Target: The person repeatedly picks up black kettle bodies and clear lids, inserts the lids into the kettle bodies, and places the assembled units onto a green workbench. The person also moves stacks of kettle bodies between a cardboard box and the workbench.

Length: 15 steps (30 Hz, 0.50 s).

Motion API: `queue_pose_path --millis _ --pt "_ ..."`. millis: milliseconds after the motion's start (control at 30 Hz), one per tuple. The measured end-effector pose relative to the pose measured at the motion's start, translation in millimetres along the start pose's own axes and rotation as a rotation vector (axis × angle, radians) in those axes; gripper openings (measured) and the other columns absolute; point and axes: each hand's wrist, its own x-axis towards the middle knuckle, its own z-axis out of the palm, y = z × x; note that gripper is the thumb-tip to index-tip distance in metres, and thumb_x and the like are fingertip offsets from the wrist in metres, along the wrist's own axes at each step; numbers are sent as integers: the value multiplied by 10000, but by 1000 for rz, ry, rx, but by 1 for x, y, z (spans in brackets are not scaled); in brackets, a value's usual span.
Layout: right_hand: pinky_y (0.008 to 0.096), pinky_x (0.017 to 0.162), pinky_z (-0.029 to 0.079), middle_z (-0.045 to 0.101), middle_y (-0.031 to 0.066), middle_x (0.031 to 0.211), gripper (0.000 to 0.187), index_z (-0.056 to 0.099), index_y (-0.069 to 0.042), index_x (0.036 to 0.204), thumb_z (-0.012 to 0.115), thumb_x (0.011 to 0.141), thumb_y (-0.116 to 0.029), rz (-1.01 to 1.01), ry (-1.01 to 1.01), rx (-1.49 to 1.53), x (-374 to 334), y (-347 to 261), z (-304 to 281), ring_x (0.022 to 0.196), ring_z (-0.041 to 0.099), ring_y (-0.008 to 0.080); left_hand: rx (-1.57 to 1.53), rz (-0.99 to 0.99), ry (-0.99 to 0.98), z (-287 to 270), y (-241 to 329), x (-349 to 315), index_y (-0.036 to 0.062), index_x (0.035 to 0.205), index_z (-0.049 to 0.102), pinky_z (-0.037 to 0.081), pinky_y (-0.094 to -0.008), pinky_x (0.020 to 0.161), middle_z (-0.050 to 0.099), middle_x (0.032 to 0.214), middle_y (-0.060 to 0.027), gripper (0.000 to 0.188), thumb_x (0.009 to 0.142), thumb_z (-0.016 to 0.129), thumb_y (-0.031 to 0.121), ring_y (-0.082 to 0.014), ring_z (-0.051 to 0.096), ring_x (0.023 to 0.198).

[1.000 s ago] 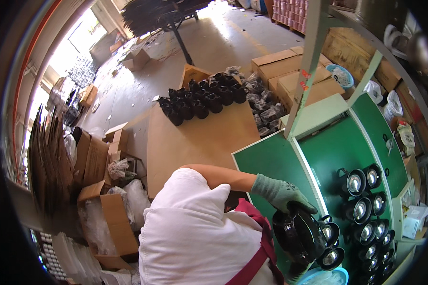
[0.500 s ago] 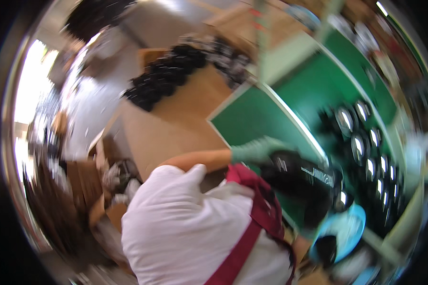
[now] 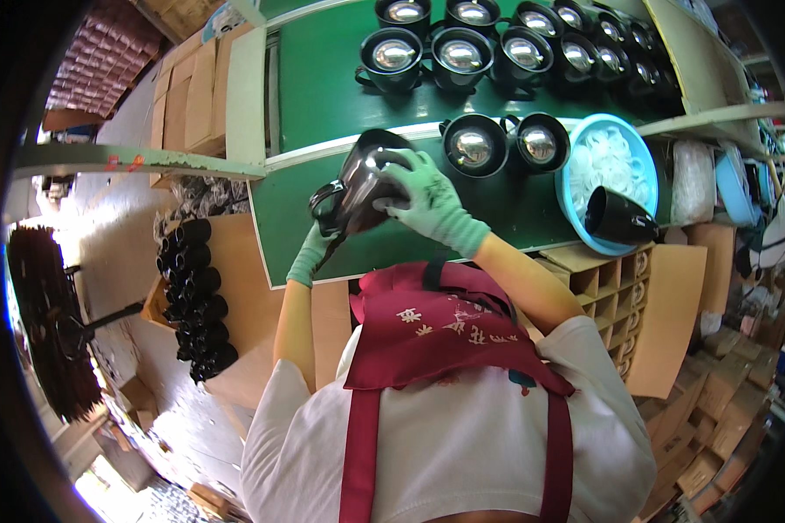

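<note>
Over the green tabletop (image 3: 515, 205), a shiny black mug (image 3: 358, 187) is tilted between my two gloved hands. My left hand (image 3: 312, 253) is closed on its lower side, just under the handle; part of those fingers is hidden behind the mug. My right hand (image 3: 427, 196) grips the mug's right side with curved fingers. Two black mugs, including an upright one (image 3: 474, 146), stand right of my hands with bright reflective insides. Farther right, a light-blue basin (image 3: 651, 166) holds many clear white rings or lids, and another black mug (image 3: 617, 218) lies tilted on its near side.
Rows of upright black mugs (image 3: 460, 54) stand on the far green surface, beyond a pale strip. A divided cardboard box (image 3: 597, 283) sits beside me at the right. At left, stacked black mugs (image 3: 196, 301) rest on cardboard, near a dark fan-like object (image 3: 52, 322).
The view has swung round and sharpened from blur. A printed black mug was at my left hand, off to the right; now both hands hold a mug in front of me.
</note>
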Motion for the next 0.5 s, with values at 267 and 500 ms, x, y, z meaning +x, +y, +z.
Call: queue_pose_path --millis 267,500 --pt "522 818 495 517 117 1345 293 670 -184 1165 557 895 -207 -2 -46 -691 -19 87 83 1110 539 348 392 449 300 62 151 -7 57 1480 485 498 -391 951 513 1389 -186 640 885 716 101 -299 587 1150" --pt "451 973 468 601 107 1256 422 656 -128 1189 740 812 -298 37 236 -125 -99 53 -24 1117 579 294 975 612 270 92 210 20 105 1378 591 439 -484 1021 593 1316 -165 551 856 718 228 -372 569 1190"
